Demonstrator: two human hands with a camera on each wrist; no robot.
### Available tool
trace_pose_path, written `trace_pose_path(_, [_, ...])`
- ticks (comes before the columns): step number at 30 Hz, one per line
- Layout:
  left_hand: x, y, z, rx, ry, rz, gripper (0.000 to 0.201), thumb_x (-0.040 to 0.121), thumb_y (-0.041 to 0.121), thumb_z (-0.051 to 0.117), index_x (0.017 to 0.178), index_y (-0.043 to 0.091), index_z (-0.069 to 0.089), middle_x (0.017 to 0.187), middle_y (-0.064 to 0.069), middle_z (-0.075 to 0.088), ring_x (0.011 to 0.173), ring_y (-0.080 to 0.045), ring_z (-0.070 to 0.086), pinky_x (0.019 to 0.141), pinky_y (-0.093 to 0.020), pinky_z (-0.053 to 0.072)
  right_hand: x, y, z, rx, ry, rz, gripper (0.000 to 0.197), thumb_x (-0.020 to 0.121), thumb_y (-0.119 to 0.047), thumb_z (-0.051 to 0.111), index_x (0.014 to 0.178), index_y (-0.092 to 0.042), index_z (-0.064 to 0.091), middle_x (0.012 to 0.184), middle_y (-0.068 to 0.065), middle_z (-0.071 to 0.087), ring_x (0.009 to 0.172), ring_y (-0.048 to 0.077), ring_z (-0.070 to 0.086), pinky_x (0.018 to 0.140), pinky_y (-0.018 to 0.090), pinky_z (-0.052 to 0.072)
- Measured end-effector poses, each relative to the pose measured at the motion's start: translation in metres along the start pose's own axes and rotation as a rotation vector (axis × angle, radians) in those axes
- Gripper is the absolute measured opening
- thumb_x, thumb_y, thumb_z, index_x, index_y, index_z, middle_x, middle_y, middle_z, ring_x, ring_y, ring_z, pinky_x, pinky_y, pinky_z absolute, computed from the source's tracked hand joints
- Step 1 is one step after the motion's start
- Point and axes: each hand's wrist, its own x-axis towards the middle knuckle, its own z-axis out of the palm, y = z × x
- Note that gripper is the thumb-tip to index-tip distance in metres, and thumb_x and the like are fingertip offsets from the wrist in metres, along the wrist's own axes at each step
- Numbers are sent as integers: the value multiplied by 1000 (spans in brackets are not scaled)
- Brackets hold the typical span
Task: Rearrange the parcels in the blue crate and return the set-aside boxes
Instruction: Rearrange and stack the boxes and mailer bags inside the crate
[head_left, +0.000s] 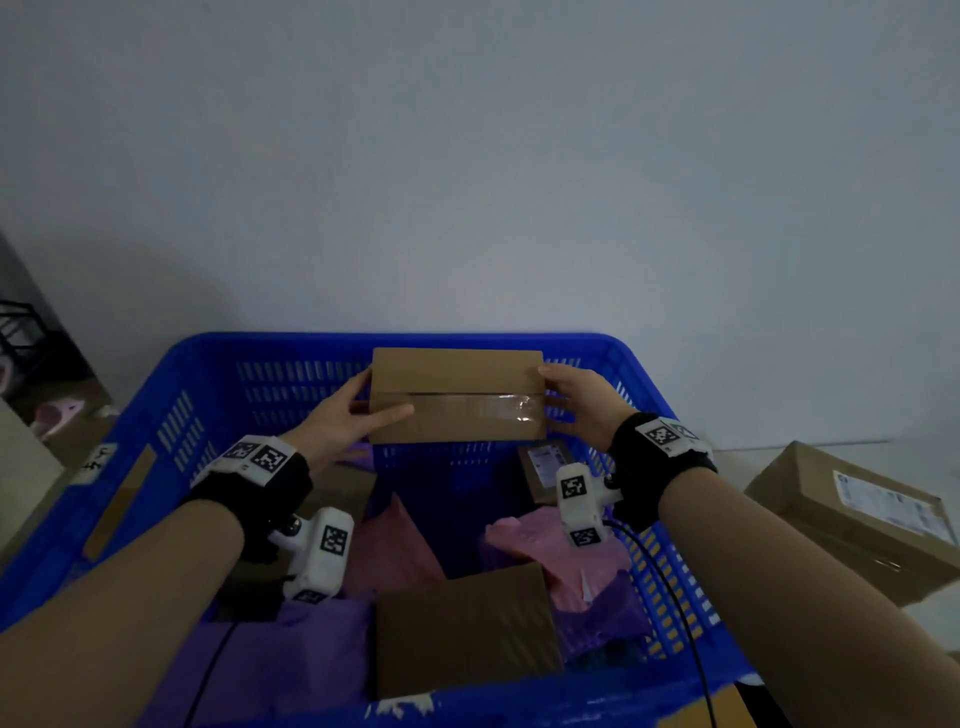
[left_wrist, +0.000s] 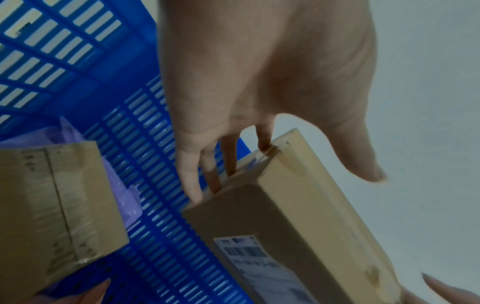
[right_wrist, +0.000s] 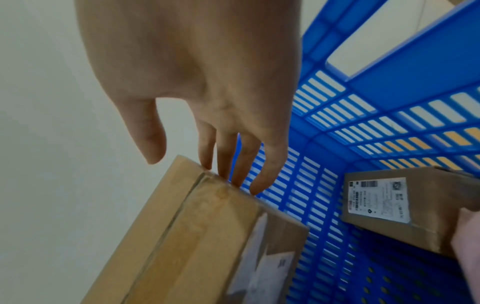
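Observation:
A brown cardboard box (head_left: 457, 395) with clear tape along its seam hangs over the far part of the blue crate (head_left: 415, 340). My left hand (head_left: 371, 402) presses its left end and my right hand (head_left: 558, 389) its right end, so the box is clamped between them. In the left wrist view straight fingers (left_wrist: 192, 181) touch the end of the box (left_wrist: 298, 216), whose underside bears a shipping label. In the right wrist view the fingers (right_wrist: 259, 174) lie straight against the other end of the box (right_wrist: 194, 236), the thumb spread above its corner.
Inside the crate lie pink bags (head_left: 550, 545) and purple bags (head_left: 291, 654), a brown box (head_left: 462, 629) at the near side, a small labelled box (head_left: 545, 465) on the right and another box (head_left: 343, 493) on the left. A labelled carton (head_left: 857, 519) sits outside, right.

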Motion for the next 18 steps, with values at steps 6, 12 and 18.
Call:
trace_pose_path(6, [-6, 8, -2, 331, -77, 139, 133, 55, 23, 89, 151, 32, -2, 152, -1, 26, 138, -25, 32, 110, -43, 34, -12, -17, -1, 8, -10, -37, 35, 89, -23, 58, 120, -9, 58, 103, 3, 60, 84, 16, 57, 60, 27, 48])
trace_pose_path(12, [-15, 16, 0, 257, -5, 155, 138, 37, 73, 77, 150, 33, 10, 154, 7, 25, 139, -20, 31, 113, -46, 33, -13, -23, -4, 36, 10, -84, 19, 90, -27, 55, 102, -13, 60, 92, 3, 62, 75, 18, 54, 68, 28, 44])
trace_pose_path(18, [-16, 17, 10, 19, 166, 100, 99, 58, 74, 66, 142, 37, 29, 131, 6, 52, 116, -20, 53, 102, -47, 43, -17, -21, 3, 16, -127, -131, 25, 94, -36, 49, 86, -18, 65, 82, -4, 63, 82, 13, 56, 78, 29, 44])
